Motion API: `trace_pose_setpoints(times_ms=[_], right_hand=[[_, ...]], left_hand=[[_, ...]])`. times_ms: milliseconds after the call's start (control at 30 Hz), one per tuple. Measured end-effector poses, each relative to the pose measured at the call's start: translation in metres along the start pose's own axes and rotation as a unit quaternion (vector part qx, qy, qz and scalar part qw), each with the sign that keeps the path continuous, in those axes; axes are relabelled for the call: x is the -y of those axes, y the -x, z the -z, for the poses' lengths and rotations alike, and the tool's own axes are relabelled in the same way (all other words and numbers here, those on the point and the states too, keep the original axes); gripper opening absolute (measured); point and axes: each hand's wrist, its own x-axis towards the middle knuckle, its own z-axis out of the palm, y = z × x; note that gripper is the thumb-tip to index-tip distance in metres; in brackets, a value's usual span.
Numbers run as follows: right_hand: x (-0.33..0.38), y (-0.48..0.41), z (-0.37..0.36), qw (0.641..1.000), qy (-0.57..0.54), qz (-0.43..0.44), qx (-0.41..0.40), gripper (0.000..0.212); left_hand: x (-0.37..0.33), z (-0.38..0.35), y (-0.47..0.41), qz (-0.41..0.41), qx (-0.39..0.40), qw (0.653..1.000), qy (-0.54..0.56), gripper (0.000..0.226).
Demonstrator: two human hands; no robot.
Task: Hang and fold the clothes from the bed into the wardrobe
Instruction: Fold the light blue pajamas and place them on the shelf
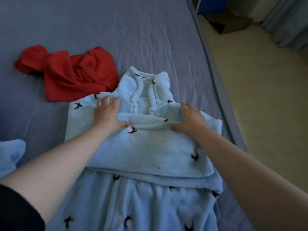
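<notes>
— The black sleeve [16, 209] in the bottom corner, this is yours?
— Yes, it is on my left arm, very close to my eyes. Just beside it, under both my forearms, lies a light blue fleece piece [133, 209] with small dark birds on it, spread flat on the bed [116, 30].
— And the thing you are folding?
— It is the fleece top [146, 150], the same light blue with the same birds. It lies on the far part of that flat piece, folded up toward its collar [146, 87], which points away from me.
— Where are your hands on it?
— My left hand [108, 114] rests on the left side of the top, just below the collar. The fingers [106, 101] lie nearly straight on the fleece and the thumb presses on one end of the folded edge. My right hand [190, 117] does the same on the right side, fingers flat, thumb on the other end of the fold. Neither hand closes around the cloth; they only press it down.
— What else is on the bed?
— A red garment [70, 72], crumpled, beyond my left hand and just beside the top's far left corner. Another bit of light blue fleece [11, 155] shows at the left edge, apart from the top. To the right of the bed I see the pale floor [266, 114], a cardboard box [231, 24] and a curtain [286, 22]
</notes>
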Motion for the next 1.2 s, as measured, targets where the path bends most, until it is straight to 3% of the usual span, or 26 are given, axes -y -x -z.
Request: trace_pose_setpoints(times_ms=[167, 267, 333, 400, 500, 567, 800, 967, 1067, 1133, 1200], right_hand=[[0.003, -0.03, -0.004, 0.997, 0.038, -0.025, 0.055, 0.131], [0.001, -0.042, -0.012, 0.995, 0.066, -0.044, 0.06, 0.127], [0.002, -0.044, -0.021, 0.995, 0.083, -0.033, 0.032, 0.102], [0.003, -0.039, -0.026, 0.995, 0.088, -0.039, 0.014, 0.087], [0.008, -0.025, -0.021, 0.997, 0.066, -0.048, -0.018, 0.075], [0.014, -0.009, -0.012, 0.997, 0.049, -0.037, -0.056, 0.062], [0.032, 0.082, 0.021, 0.98, 0.037, 0.036, -0.192, 0.034], [0.046, 0.17, 0.024, 0.963, 0.037, 0.095, -0.251, 0.036], [0.048, 0.233, -0.001, 0.971, 0.006, 0.1, -0.218, 0.042], [0.044, 0.28, -0.031, 0.99, -0.014, 0.058, -0.127, 0.051], [0.038, 0.324, -0.065, 1.0, -0.027, 0.014, -0.001, 0.055]], left_hand=[[0.019, 0.003, -0.035, 0.034, 0.11, 0.991, -0.065, 0.15], [0.026, -0.003, -0.048, 0.036, 0.149, 0.983, -0.098, 0.16], [0.027, -0.014, -0.048, 0.002, 0.127, 0.984, -0.126, 0.152], [0.027, -0.021, -0.045, -0.034, 0.079, 0.989, -0.122, 0.125], [0.03, -0.008, -0.04, -0.051, 0.042, 0.997, -0.045, 0.084], [0.031, 0.013, -0.035, -0.052, 0.037, 0.998, 0.012, 0.07], [0.03, 0.081, 0.042, -0.097, -0.037, 0.989, 0.106, 0.06], [0.034, 0.103, 0.13, -0.135, -0.109, 0.982, 0.08, 0.053], [0.044, 0.101, 0.191, -0.163, -0.089, 0.98, 0.074, 0.05], [0.058, 0.088, 0.239, -0.182, -0.049, 0.98, 0.062, 0.052], [0.073, 0.071, 0.287, -0.165, 0.063, 0.984, 0.006, 0.062]])
